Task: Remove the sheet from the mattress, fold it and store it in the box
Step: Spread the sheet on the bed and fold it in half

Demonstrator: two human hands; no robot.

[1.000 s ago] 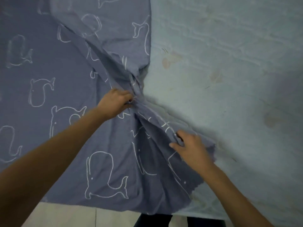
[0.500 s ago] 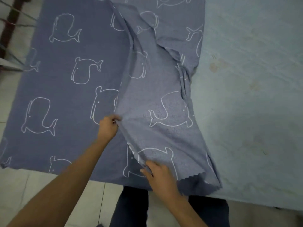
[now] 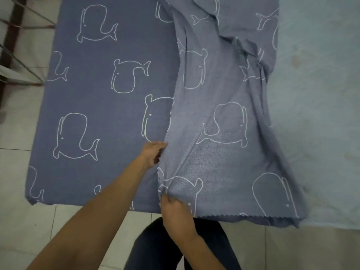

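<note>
Sheet, whale print, lies flat over the mattress's left part, its right side flopped back on itself, top cut off. Bare pale mattress at right. Tiled floor below. Left hand grips the fold's edge, fingers curled, tips hidden in cloth. Right hand pinches the same edge, nearer.

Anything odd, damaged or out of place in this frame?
Faint brownish stains mark the bare mattress. The sheet, gripped along one edge by the left hand and right hand, is twisted into a bunch near the top, so the folded-over part lies askew.
</note>
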